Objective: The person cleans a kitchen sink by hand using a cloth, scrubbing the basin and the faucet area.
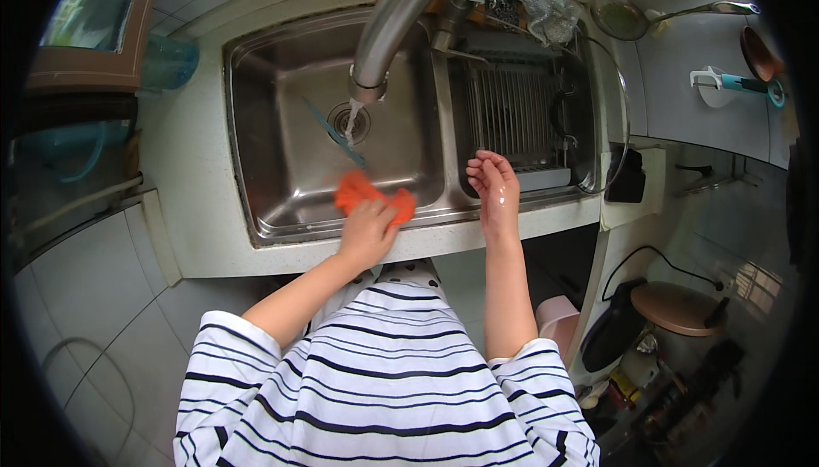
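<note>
My left hand (369, 229) grips a bright orange cloth (354, 197) at the front wall of the stainless steel sink basin (403, 147). The cloth is crumpled and blurred. Water (351, 118) runs from the metal faucet (377, 51) towards the drain (358, 123). A slim teal object (336, 136) lies across the basin floor beside the drain; its kind is unclear. My right hand (496, 189) hovers at the front of the right basin, wet, empty, with its fingers loosely curled.
A metal dish rack (512, 109) sits in the right basin, with a glass pan lid (617, 141) beside it. Crumpled clear plastic (544, 6) lies behind. A ladle (620, 17) and a peeler-like tool (736, 83) hang on the right wall. A blue plastic container (169, 63) stands left.
</note>
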`<state>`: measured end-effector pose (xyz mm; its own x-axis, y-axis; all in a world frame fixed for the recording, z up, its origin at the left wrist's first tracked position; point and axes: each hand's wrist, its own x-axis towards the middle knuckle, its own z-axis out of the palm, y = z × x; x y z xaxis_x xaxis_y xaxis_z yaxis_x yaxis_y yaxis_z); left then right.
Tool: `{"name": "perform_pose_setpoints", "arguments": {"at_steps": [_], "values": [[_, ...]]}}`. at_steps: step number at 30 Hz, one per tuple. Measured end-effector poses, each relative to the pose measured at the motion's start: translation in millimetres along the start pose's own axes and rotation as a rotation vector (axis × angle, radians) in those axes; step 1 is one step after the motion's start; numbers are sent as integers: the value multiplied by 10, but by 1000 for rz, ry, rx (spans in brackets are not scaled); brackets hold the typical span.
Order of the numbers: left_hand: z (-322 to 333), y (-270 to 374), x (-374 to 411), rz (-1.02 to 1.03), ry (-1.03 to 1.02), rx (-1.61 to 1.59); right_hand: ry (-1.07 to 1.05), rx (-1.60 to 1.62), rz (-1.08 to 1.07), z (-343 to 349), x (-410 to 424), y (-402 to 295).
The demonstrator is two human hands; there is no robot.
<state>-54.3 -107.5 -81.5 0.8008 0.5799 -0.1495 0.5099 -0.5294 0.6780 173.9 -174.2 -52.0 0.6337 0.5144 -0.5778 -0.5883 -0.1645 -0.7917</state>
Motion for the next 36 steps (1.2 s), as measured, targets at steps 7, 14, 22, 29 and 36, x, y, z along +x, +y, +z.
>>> {"name": "perform_pose_setpoints", "arguments": {"at_steps": [7, 14, 22, 29, 36], "values": [[645, 749, 666, 54, 16, -331, 67, 108, -33, -400, -52, -137], [1148, 1047, 894, 241, -58, 10, 95, 133, -24, -565, -160, -27], [577, 516, 270, 224, 10, 77, -29, -68, 158, 2, -340, 363], [-238, -333, -569, -35, -5, 152, -377, -216, 319, 960, -565, 863], [-871, -969, -1007, -182, 31, 232, -531, -338, 397, 1573, -650, 1214]]}}
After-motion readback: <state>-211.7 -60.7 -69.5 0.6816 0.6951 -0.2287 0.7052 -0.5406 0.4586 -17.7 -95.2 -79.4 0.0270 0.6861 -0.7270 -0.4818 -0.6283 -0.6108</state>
